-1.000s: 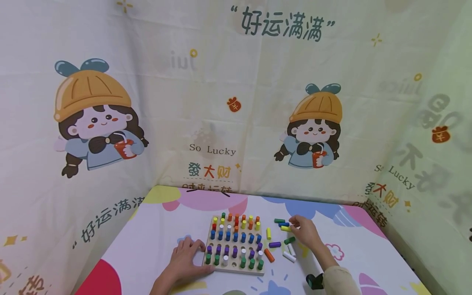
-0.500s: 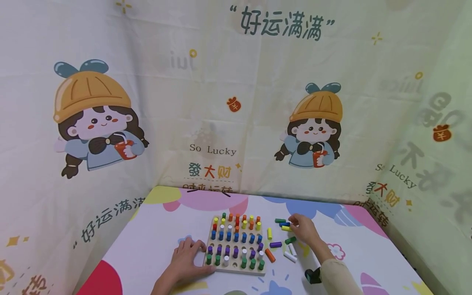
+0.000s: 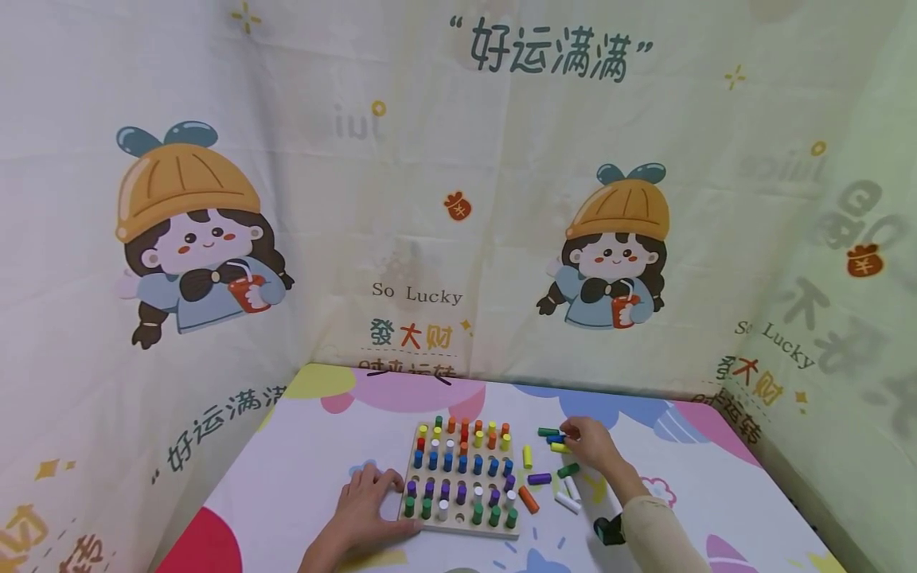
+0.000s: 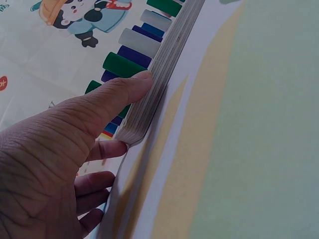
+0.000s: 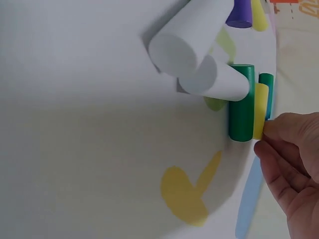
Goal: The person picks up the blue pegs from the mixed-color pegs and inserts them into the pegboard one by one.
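A wooden pegboard holds rows of coloured pegs: green, purple, blue, white, yellow, orange and red, with some bare holes. My left hand grips its near left corner. In the left wrist view the thumb lies against the layered front edge, the forefinger at the corner. Right of the board, my right hand pinches the end of a blue peg lying among others. A yellow peg and a green peg lie beside its fingertips; the fingers partly hide the blue one.
Between board and right hand lie loose pegs: a yellow one, a purple one, an orange one and white ones. A small black device sits under the right wrist. Printed curtains surround the patterned table.
Both hands stay in place on the pegboard and at the blue peg. Only the head view shifts slightly.
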The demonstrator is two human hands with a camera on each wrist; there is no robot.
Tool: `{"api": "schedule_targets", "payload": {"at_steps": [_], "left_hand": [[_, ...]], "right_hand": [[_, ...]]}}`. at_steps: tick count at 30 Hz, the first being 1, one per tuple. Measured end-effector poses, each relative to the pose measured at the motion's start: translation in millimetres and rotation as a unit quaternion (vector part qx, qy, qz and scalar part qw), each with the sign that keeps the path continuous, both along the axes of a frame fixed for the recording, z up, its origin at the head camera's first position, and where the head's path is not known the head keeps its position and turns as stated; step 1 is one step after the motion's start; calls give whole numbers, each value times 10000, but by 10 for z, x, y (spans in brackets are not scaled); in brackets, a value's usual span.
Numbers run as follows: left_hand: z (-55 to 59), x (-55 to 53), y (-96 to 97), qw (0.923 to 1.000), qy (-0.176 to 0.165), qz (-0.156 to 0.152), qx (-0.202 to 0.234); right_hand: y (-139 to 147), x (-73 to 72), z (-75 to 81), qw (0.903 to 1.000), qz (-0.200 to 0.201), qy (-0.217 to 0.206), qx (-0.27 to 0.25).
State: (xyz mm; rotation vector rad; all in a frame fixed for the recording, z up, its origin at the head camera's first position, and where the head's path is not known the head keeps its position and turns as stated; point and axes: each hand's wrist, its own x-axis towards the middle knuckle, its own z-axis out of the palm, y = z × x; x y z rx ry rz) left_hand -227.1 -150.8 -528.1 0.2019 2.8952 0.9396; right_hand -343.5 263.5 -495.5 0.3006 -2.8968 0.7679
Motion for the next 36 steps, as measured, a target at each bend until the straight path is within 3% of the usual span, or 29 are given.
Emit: {"api": "schedule_targets", "payload": {"at_steps": [8, 13, 25, 36], "left_hand": [[0, 0, 0, 10000, -13, 6, -14], [0, 7, 12, 10000, -51, 26, -22], [0, 16, 27, 10000, 29, 29, -57], [-9, 11, 31, 10000, 7, 44, -31]], "right_hand": [[-3, 27, 23, 9990, 25, -437, -36], [-6, 50, -15, 9987, 16, -500, -137], [32, 96, -87, 9997, 98, -183, -109], [3, 226, -80, 9978, 69, 217, -617]]}}
